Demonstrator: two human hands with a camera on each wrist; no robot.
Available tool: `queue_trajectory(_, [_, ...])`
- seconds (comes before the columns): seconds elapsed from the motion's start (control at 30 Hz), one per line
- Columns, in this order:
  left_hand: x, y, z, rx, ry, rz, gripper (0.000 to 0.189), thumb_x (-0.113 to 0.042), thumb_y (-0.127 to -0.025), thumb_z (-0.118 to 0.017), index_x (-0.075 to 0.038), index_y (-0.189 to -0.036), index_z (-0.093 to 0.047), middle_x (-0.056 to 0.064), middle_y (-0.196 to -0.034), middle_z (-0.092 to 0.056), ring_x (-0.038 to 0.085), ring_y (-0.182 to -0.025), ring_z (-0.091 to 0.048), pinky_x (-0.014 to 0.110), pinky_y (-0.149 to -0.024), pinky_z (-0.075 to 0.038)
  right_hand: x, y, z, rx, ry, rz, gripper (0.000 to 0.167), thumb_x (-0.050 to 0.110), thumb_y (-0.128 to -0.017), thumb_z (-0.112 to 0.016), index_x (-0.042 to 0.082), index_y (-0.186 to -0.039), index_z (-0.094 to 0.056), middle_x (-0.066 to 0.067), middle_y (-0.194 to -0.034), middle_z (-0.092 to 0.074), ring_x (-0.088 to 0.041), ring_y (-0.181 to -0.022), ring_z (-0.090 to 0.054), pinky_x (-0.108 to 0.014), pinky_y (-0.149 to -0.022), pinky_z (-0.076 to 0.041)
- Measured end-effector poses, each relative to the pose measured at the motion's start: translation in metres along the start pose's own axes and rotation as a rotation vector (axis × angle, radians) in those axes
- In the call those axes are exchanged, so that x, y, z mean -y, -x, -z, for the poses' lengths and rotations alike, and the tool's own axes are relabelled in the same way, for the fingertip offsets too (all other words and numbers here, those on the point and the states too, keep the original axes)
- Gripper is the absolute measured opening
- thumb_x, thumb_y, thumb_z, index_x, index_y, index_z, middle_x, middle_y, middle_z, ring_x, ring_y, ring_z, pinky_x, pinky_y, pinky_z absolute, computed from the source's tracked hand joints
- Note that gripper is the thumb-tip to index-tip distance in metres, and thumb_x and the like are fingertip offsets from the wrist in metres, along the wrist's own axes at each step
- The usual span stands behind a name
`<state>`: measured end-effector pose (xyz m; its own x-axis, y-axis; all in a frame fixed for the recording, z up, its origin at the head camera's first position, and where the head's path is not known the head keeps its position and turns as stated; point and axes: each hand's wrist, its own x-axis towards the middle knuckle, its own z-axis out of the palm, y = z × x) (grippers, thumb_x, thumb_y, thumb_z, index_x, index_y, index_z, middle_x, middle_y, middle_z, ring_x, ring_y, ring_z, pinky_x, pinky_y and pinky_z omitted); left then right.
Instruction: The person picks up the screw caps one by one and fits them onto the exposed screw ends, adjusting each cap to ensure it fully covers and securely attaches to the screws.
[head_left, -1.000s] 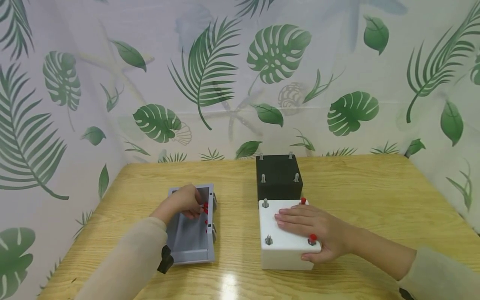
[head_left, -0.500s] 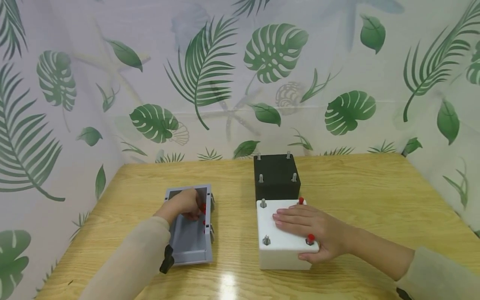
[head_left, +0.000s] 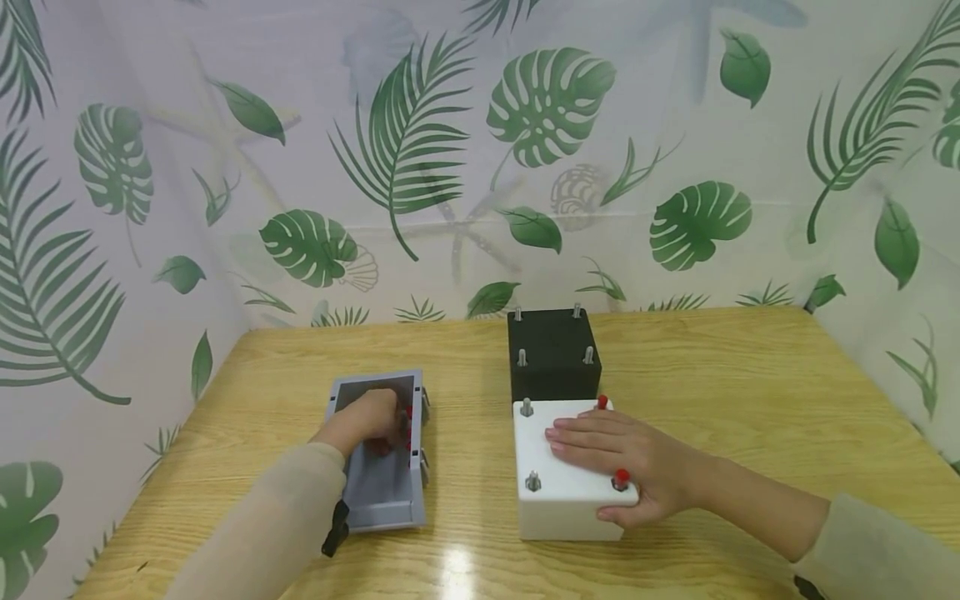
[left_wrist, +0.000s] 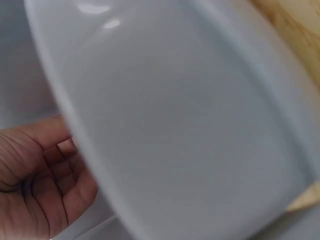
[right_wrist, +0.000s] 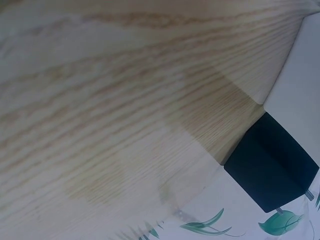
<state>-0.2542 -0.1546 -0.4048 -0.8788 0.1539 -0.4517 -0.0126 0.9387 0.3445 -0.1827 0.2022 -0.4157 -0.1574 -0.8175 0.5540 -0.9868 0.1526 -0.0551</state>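
While the straight-fingered right hand (head_left: 647,457) rests on the white rectangular block (head_left: 532,442) with 2 red-capped metal posts (head_left: 621,478), the left hand (head_left: 374,416) lies curled beside small red caps (head_left: 409,412) inside the grey rectangular tray (head_left: 378,492), its hold unclear.

Wood-grained desk (right_wrist: 100,110) fills most of the view. At lower right a black block (right_wrist: 272,162) shows two metal posts (right_wrist: 309,195), right beside a white block (right_wrist: 300,75) cut off by the frame. Leaf-printed cloth (right_wrist: 200,215) runs along the bottom.

The plastic bin (head_left: 378,487) looks smooth, the wood-grain table (head_left: 468,467) glossy.
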Motion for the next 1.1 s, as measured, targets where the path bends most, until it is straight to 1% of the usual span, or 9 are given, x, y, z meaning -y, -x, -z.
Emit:
queue_trajectory(0.07, [0.001,0.0,-0.001,-0.003,-0.001,0.002,0.018,-0.003,-0.089,-0.061,-0.003,-0.071,-0.058,0.007,-0.067,-0.062,0.015,-0.053,-0.061,0.024,-0.051,-0.053,0.0,0.0,0.0,0.002,-0.002,-0.003,0.066,0.045,-0.087,-0.057,0.001,-0.134,-0.05,-0.011,-0.14,-0.05,-0.023,-0.129,-0.046,-0.027,-0.115,-0.023])
queue_trajectory(0.2, [0.002,0.002,-0.001,-0.024,0.022,0.006,0.022,0.0,-0.086,-0.062,-0.005,-0.066,-0.054,0.008,-0.064,-0.061,0.015,-0.052,-0.061,0.025,-0.05,-0.053,0.0,0.0,0.0,0.002,-0.007,0.0,0.066,0.046,-0.087,-0.057,0.001,-0.134,-0.05,-0.011,-0.14,-0.05,-0.024,-0.129,-0.046,-0.027,-0.115,-0.024])
queue_trajectory(0.37, [0.002,0.005,0.003,-0.035,0.06,0.014,0.022,0.003,-0.082,-0.065,-0.004,-0.064,-0.055,0.009,-0.061,-0.062,0.015,-0.051,-0.061,0.026,-0.05,-0.054,0.0,0.0,0.0,0.003,-0.012,-0.002,0.066,0.045,-0.086,-0.058,0.001,-0.134,-0.05,-0.01,-0.14,-0.05,-0.024,-0.129,-0.046,-0.027,-0.115,-0.024])
queue_trajectory(0.47, [0.0,0.005,0.006,-0.024,0.074,0.027,0.02,0.004,-0.082,-0.065,-0.003,-0.064,-0.058,0.009,-0.061,-0.062,0.016,-0.052,-0.062,0.026,-0.051,-0.054,0.0,0.0,0.0,0.002,-0.015,-0.006,0.066,0.045,-0.085,-0.059,0.001,-0.134,-0.05,-0.01,-0.139,-0.05,-0.023,-0.128,-0.047,-0.026,-0.115,-0.023])
queue_trajectory(0.6, [-0.002,0.006,0.01,0.001,0.09,0.049,0.016,0.004,-0.083,-0.064,-0.001,-0.068,-0.062,0.009,-0.063,-0.063,0.016,-0.054,-0.063,0.026,-0.053,-0.055,0.0,0.0,0.0,-0.002,-0.013,-0.006,0.066,0.045,-0.086,-0.059,0.001,-0.134,-0.051,-0.01,-0.139,-0.051,-0.024,-0.128,-0.047,-0.027,-0.115,-0.024])
queue_trajectory(0.73, [-0.004,0.005,0.013,0.032,0.082,0.085,0.01,0.006,-0.082,-0.064,0.0,-0.074,-0.064,0.009,-0.069,-0.064,0.016,-0.056,-0.063,0.026,-0.055,-0.056,0.001,0.0,0.0,-0.002,-0.012,-0.008,0.065,0.045,-0.086,-0.058,0.001,-0.134,-0.051,-0.01,-0.139,-0.051,-0.024,-0.129,-0.047,-0.027,-0.115,-0.024])
queue_trajectory(0.83, [-0.005,0.005,0.015,0.062,0.077,0.108,0.01,0.008,-0.081,-0.065,0.0,-0.075,-0.064,0.01,-0.071,-0.063,0.015,-0.056,-0.062,0.025,-0.055,-0.056,0.001,0.0,0.0,-0.001,-0.011,-0.007,0.065,0.045,-0.086,-0.058,0.001,-0.134,-0.051,-0.01,-0.139,-0.05,-0.024,-0.129,-0.046,-0.027,-0.115,-0.024])
queue_trajectory(0.93, [-0.004,0.007,0.016,0.08,0.091,0.093,0.011,0.009,-0.08,-0.065,0.0,-0.074,-0.064,0.01,-0.071,-0.064,0.015,-0.055,-0.062,0.025,-0.054,-0.056,0.0,0.0,0.0,-0.004,-0.013,-0.001,0.065,0.045,-0.086,-0.058,0.001,-0.134,-0.051,-0.011,-0.139,-0.051,-0.024,-0.129,-0.046,-0.027,-0.115,-0.024])
queue_trajectory(1.1, [-0.002,0.011,0.02,0.106,0.11,0.009,0.01,0.01,-0.08,-0.063,0.002,-0.074,-0.064,0.01,-0.067,-0.065,0.014,-0.054,-0.062,0.027,-0.054,-0.057,0.0,0.0,0.0,-0.003,-0.015,-0.002,0.064,0.044,-0.087,-0.057,0.001,-0.134,-0.051,-0.011,-0.139,-0.05,-0.023,-0.13,-0.045,-0.027,-0.115,-0.024])
